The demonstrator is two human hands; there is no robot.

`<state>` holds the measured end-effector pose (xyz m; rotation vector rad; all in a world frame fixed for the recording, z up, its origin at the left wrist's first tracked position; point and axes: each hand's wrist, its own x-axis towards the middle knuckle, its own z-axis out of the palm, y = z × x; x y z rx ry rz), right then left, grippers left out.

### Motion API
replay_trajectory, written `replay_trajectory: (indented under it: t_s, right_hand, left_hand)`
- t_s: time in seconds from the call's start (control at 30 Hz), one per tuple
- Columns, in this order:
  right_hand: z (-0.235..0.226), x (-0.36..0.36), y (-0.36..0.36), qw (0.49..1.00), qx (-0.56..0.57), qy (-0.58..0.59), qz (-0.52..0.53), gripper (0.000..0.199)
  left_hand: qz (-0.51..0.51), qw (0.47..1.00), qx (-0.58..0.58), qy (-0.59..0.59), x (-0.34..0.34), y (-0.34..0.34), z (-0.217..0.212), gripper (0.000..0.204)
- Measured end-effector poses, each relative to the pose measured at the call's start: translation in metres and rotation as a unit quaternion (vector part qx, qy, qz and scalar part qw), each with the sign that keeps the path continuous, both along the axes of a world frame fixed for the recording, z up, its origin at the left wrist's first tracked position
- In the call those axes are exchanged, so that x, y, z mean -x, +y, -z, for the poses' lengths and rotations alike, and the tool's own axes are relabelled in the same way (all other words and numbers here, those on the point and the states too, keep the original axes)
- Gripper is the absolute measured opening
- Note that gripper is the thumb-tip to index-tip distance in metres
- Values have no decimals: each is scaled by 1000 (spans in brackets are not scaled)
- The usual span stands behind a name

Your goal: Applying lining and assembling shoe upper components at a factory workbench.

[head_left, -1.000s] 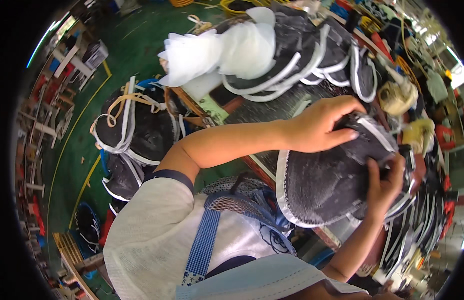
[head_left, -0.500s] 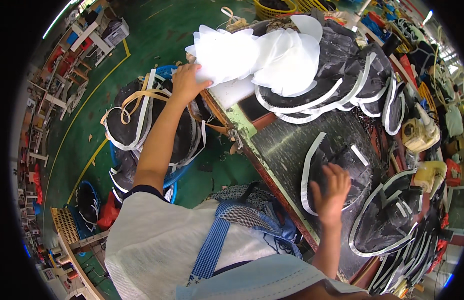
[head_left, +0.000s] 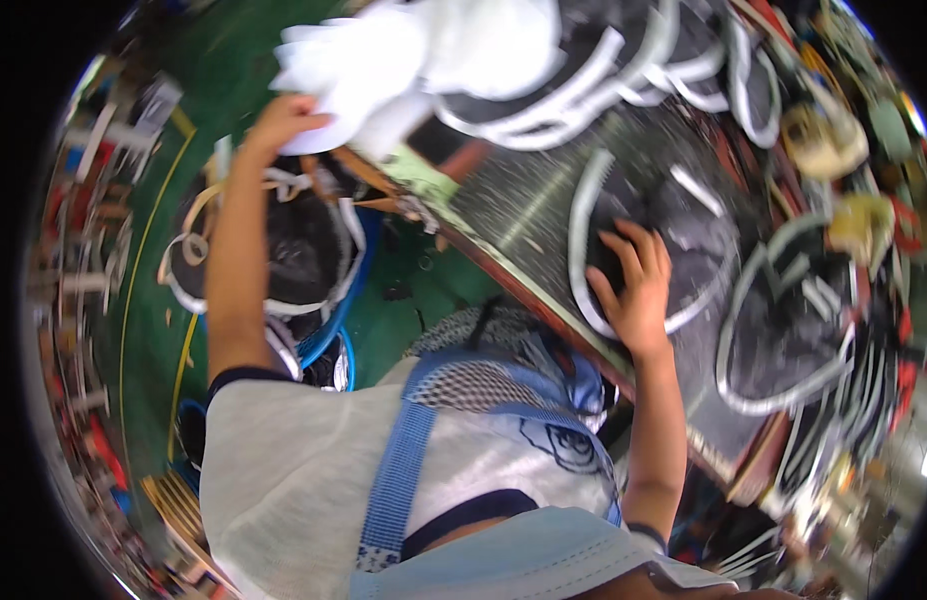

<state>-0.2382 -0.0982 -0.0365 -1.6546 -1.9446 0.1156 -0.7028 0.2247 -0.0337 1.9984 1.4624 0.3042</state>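
Observation:
My left hand (head_left: pixel 286 126) is at the near left edge of a pile of thin white rounded sheets (head_left: pixel 368 65), its thumb and fingers closed on the edge of a white sheet (head_left: pixel 318 140). My right hand (head_left: pixel 638 285) lies with fingers spread on a black curved piece with white edging (head_left: pixel 693 235), flat on the dark worktable (head_left: pixel 523 200). That piece has a short white strip near its upper right. The picture is blurred by motion, so I cannot tell how many sheets the left fingers hold.
More white-edged black pieces (head_left: pixel 553 115) lie at the table's far side, others (head_left: pixel 783 340) at the right. A blue basket (head_left: pixel 358 270) of similar pieces stands on the green floor (head_left: pixel 403 310) below my left arm. Yellowish machine parts (head_left: pixel 823 140) stand at the far right.
The view has shifted, so table and pile sit higher and further left. My left thumb and fingers have closed on a sheet's edge. My right hand has settled onto the black piece, fingers spread.

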Motion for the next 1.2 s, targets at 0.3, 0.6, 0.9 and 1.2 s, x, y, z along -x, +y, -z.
replay_trajectory:
  t_s: [0.3,0.6,0.9,1.2]
  right_hand:
    - [-54,-7,-4,874,-45,479,-73,71]
    - [-17,-48,-58,927,138,265,226,30]
    - [-25,-49,-72,977,47,-44,205,32]
    - [-16,-88,-5,951,-90,101,277,43]
  left_hand:
    - [393,909,20,-139,-211,-150,-99,16]
    - [355,912,87,-187,-330,-193,-13,25]
    - [362,908,-195,-82,-331,-184,-11,45]
    - [236,953,-96,-164,-397,-156,20,40]
